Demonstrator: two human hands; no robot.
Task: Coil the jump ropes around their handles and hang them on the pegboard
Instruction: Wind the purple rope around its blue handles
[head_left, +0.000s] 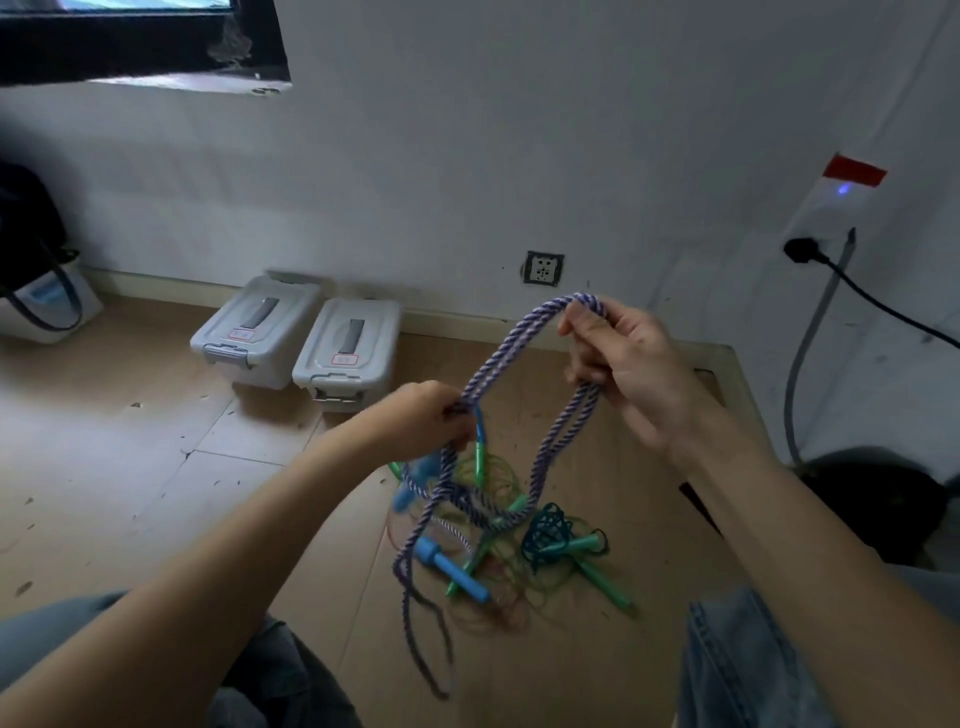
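Observation:
A purple-and-white twisted jump rope (511, 358) hangs in loops between my two hands above the floor. My right hand (623, 364) grips a doubled bend of it, held highest. My left hand (426, 415) grips the strands lower and to the left, near a blue-and-green handle (480, 444). Below, one blue handle (452, 569) lies on the floor with the rope's loose end trailing toward me. A tangle of thin green and teal ropes (545, 530) with green handles (605, 584) lies under the hanging loops. No pegboard is in view.
Two grey lidded plastic boxes (306, 340) stand by the white wall. A wall socket (543, 268) sits low on the wall, and a black cable (883, 306) runs from a plug at the right. A dark bag (31, 234) is at the left. My knees in jeans frame the wooden floor.

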